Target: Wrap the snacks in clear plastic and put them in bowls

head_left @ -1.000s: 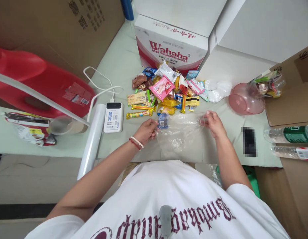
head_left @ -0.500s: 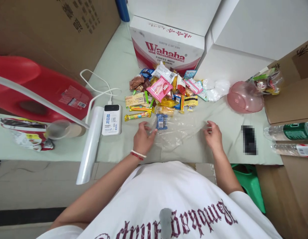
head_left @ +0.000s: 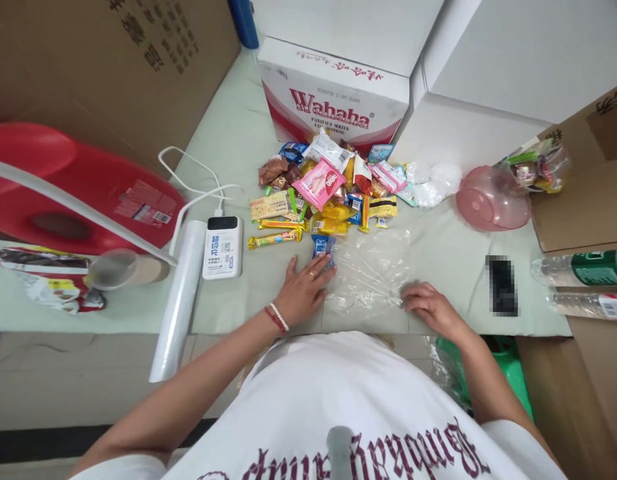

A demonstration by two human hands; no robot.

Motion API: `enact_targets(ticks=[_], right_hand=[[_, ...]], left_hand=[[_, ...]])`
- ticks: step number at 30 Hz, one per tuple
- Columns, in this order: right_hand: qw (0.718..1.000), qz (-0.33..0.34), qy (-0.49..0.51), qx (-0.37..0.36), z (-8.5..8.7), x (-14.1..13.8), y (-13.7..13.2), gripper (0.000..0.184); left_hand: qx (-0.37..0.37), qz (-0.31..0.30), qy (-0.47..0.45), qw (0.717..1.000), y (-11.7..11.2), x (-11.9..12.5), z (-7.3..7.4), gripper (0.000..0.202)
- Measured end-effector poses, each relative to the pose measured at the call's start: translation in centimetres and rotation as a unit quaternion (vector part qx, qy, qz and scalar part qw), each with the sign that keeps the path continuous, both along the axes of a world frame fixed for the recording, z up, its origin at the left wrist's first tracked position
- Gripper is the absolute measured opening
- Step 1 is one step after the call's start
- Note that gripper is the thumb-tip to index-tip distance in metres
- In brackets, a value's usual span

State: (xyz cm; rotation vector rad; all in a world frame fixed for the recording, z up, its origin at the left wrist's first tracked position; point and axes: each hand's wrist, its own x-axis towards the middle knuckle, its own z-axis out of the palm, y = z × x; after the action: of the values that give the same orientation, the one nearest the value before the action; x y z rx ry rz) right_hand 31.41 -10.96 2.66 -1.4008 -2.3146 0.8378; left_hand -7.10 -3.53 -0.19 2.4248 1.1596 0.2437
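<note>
A clear plastic bag (head_left: 371,273) lies flat and wrinkled near the table's front edge. My left hand (head_left: 305,287) rests palm down at the bag's left side, fingers spread, fingertips at a small blue snack packet (head_left: 322,247). At the bag's lower right edge, my right hand (head_left: 432,307) has its fingers pinched together on the plastic. Just beyond is a heap of wrapped snacks, with a pink packet (head_left: 320,183) on top and a yellow stick-shaped packet (head_left: 274,239) at its left front.
A white power bank (head_left: 222,248) with a cable and a plastic film roll (head_left: 177,300) lie to the left, near a red jug (head_left: 78,187). Behind the snacks stands a Wahaha carton (head_left: 333,100). Rightward are a pink bowl (head_left: 493,200), a blurred-out dark object (head_left: 502,285) and plastic bottles (head_left: 583,268).
My left hand has flattened out and spread its fingers towards the blue packet. My right hand has come down and inward onto the bag's edge. The bag lies more spread out.
</note>
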Motion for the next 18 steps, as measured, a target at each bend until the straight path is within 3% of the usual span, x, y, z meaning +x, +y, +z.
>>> enact_targets(ticks=[2,4,6,8,10,13,16,18], right_hand=[[1.0,-0.008,-0.004,-0.023,1.6,1.6,0.3,0.028],[0.999,-0.039,-0.022,0.015,3.6,1.1,2.6,0.029],[0.992,-0.06,-0.05,0.099,5.3,-1.5,6.8,0.029],[0.981,-0.033,-0.075,0.174,6.3,-5.8,12.2,0.028],[0.966,-0.011,-0.103,0.237,6.3,-10.7,17.7,0.036],[0.949,0.054,-0.141,0.276,5.2,-16.6,24.3,0.043],[0.946,0.125,-0.145,0.262,4.8,-18.5,27.5,0.039],[0.957,0.104,-0.109,0.248,5.6,-17.5,27.2,0.037]], left_hand=[[-0.003,0.024,-0.02,0.999,-0.9,0.1,-0.2,0.046],[-0.005,0.065,-0.047,0.997,-1.6,0.7,-0.3,0.034],[-0.003,0.101,-0.062,0.993,-2.2,1.3,-0.4,0.029],[0.006,0.109,-0.056,0.992,-2.6,1.7,-0.7,0.025],[0.017,0.096,-0.043,0.994,-3.0,1.8,-1.0,0.023],[0.037,0.076,-0.034,0.996,-3.7,1.3,-1.4,0.028],[0.046,0.069,-0.039,0.996,-4.3,0.7,-1.6,0.03],[0.037,0.056,-0.042,0.997,-4.4,0.5,-1.7,0.034]])
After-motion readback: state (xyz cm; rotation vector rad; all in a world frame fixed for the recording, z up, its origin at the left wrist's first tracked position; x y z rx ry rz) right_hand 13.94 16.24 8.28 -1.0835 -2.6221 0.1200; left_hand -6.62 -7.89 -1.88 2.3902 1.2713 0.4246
